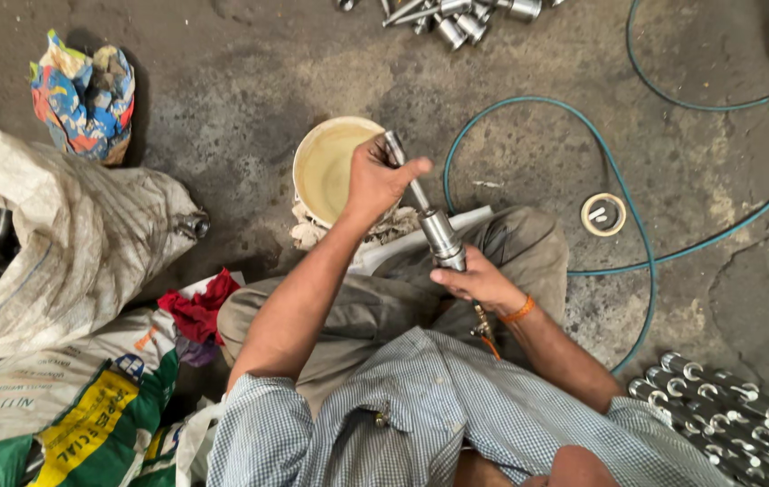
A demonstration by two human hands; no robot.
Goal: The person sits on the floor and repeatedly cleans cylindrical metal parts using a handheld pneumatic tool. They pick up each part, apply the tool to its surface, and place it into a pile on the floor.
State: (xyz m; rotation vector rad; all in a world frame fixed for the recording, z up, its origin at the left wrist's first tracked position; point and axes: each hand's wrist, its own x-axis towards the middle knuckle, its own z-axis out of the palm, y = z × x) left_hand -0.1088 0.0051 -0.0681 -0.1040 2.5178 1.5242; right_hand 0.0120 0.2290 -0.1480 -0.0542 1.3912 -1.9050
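My left hand point(373, 183) is closed round the upper end of a thin shiny metal rod point(418, 192), just over the rim of a pale bucket point(305, 159) of yellowish liquid. The rod runs down into a steel cylinder point(441, 236). My right hand point(477, 281), with an orange band at the wrist, grips the cylinder's lower end above my lap. The whole piece is tilted, with its top leaning left. I sit on a concrete floor with my knees bent.
A green hose point(614, 171) loops across the floor at right, round a small tape roll point(603, 215). Several steel parts lie at the top point(456, 20) and lower right point(732, 417). Sacks point(59, 243), a red cloth point(197, 308) and a colourful rag point(85, 95) are at left.
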